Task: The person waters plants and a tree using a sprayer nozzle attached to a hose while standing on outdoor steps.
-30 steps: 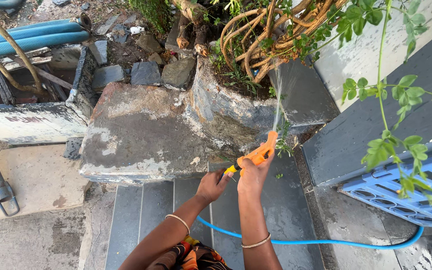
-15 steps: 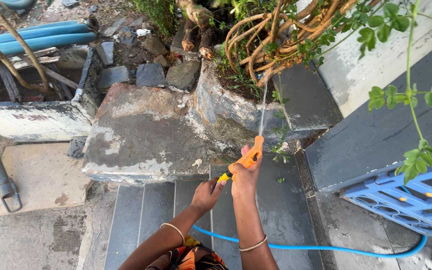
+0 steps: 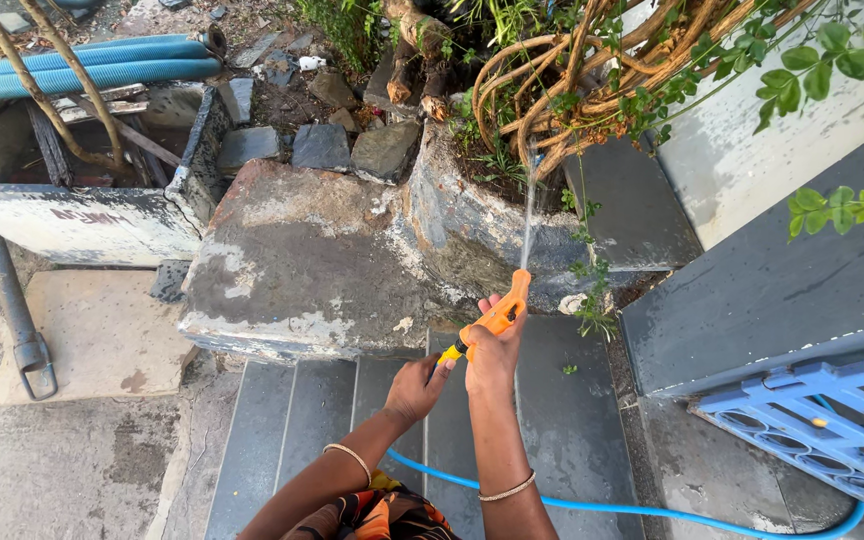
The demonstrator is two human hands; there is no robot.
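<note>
Soft, even daylight fills the scene, with no hard shadows and no glare. The wet dark steps (image 3: 552,420) carry a dull sheen. The wide lens bends straight lines near the edges. Focus is sharp throughout, though the green leaves (image 3: 832,50) at upper right look slightly soft.

Open air lies above the grey steps (image 3: 552,420); the concrete block (image 3: 292,270) and, seemingly, trailing leaves (image 3: 592,300) crowd ahead.
</note>
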